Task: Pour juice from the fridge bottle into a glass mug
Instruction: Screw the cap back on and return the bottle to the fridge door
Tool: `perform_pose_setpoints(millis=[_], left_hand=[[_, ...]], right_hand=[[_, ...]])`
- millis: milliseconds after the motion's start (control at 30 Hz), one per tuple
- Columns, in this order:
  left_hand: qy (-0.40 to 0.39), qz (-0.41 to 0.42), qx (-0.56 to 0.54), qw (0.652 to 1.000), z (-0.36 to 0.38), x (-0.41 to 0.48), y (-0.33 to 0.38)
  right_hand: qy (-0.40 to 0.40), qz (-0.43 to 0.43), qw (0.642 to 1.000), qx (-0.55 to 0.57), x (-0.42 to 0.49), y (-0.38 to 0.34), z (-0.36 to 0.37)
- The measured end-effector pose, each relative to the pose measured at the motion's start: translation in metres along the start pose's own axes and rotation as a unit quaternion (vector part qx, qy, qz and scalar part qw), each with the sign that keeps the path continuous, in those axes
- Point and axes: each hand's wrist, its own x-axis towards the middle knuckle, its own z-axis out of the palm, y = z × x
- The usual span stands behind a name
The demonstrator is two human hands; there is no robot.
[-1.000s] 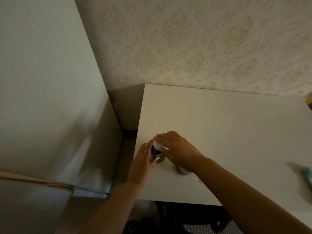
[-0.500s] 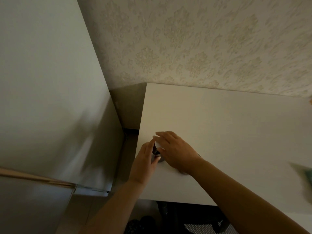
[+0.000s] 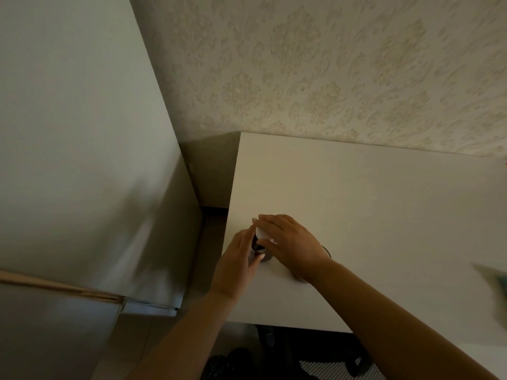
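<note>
A small dark juice bottle (image 3: 259, 249) stands near the front left corner of the white table (image 3: 370, 201). My left hand (image 3: 238, 259) wraps its body from the left. My right hand (image 3: 290, 242) covers the top, fingers closed around the white cap (image 3: 262, 233). Most of the bottle is hidden between both hands. A glass mug (image 3: 326, 250) shows only as a dark rim sliver behind my right wrist.
The white fridge (image 3: 82, 160) fills the left side, with a narrow gap between it and the table. Patterned wallpaper backs the table. A blurred greenish object (image 3: 493, 281) lies at the right edge. A dark chair sits under the table's front edge.
Both hands stay on the bottle. My right hand has turned slightly on the cap and now hides the mug that showed below it a second ago.
</note>
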Motion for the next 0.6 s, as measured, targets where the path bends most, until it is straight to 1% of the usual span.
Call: perform_pose_setpoints(millis=[167, 300, 467, 600], left_hand=[[0.002, 0.017, 0.004, 1.0, 0.0, -0.002, -0.004], [-0.011, 0.023, 0.0, 1.0, 0.002, -0.004, -0.01], [-0.013, 0.018, -0.042, 0.999, 0.003, -0.003, -0.01], [-0.004, 0.016, -0.062, 0.998, 0.004, -0.006, -0.013]], right_hand=[[-0.024, 0.036, 0.999, 0.017, -0.011, -0.001, 0.005], [-0.005, 0.058, 0.996, 0.062, -0.014, -0.001, 0.014], [0.007, 0.122, 0.985, 0.126, -0.018, 0.001, 0.026], [0.015, 0.124, 0.982, 0.143, -0.022, -0.001, 0.029]])
